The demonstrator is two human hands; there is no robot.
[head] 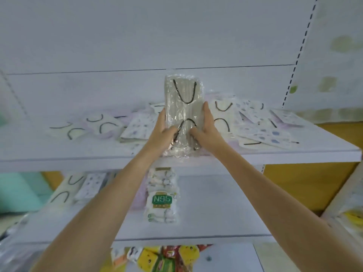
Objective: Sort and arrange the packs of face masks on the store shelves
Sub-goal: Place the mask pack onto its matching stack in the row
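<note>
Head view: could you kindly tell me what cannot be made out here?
- Grey mask pack: lower part covered by the left hand and right hand, head view.
- Patterned packs on the shelf: blurred, prints unreadable.
- Yellow packs at the bottom: cut off by the frame edge.

- upright pack (pixel 183 107) between left hand (pixel 163 130) and right hand (pixel 208 130), at upper shelf (pixel 294 156) front
- loose packs (pixel 265 126) flat on it — either side
- N95 stack (pixel 162 201) on lower shelf (pixel 216 222) beneath

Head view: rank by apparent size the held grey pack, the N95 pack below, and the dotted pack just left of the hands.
1. Grey pack, clearly largest.
2-3. Dotted pack and N95 pack: they look about alike and both are partly covered, so they are left tied.
</note>
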